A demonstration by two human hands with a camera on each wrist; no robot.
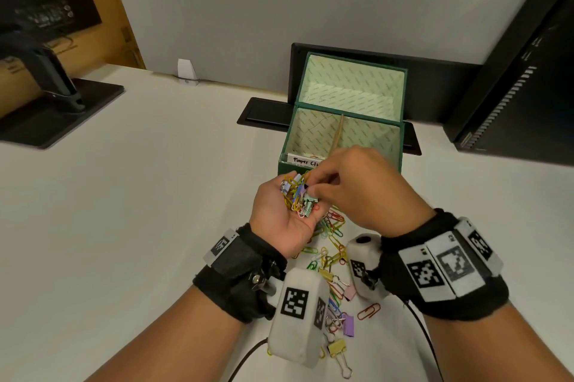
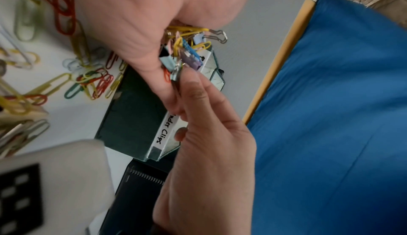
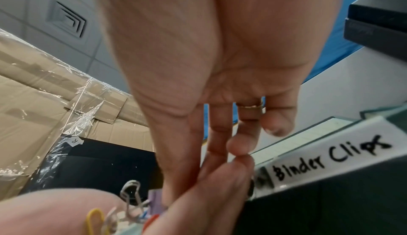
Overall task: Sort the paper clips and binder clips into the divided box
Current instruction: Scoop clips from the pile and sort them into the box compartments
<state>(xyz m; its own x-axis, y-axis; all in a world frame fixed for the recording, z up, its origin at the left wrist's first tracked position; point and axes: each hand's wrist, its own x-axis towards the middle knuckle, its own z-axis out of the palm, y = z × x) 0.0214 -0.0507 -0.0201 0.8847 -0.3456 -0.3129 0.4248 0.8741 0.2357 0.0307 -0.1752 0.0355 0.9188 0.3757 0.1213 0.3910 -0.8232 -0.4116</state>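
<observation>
My left hand [image 1: 289, 207] is palm up just in front of the green divided box [image 1: 344, 136] and cups a tangled bunch of clips [image 1: 298, 195], paper clips and small binder clips mixed. My right hand [image 1: 312, 187] reaches over from the right, thumb and forefinger pinching the wire handle of a pale green binder clip [image 2: 174, 75] in that bunch. The box's front rim carries the labels "Paper Clips" [image 1: 306, 161] and "Binder Clips" [image 3: 330, 158]. A cardboard divider [image 1: 338, 133] splits the box. More loose clips [image 1: 334, 245] lie on the white table between my wrists.
A monitor stand [image 1: 62, 102] sits at the far left and a black computer case [image 1: 528, 86] stands at the right. A black cable hatch [image 1: 267, 114] lies behind the box. Larger binder clips [image 1: 338, 350] lie near the table's front edge.
</observation>
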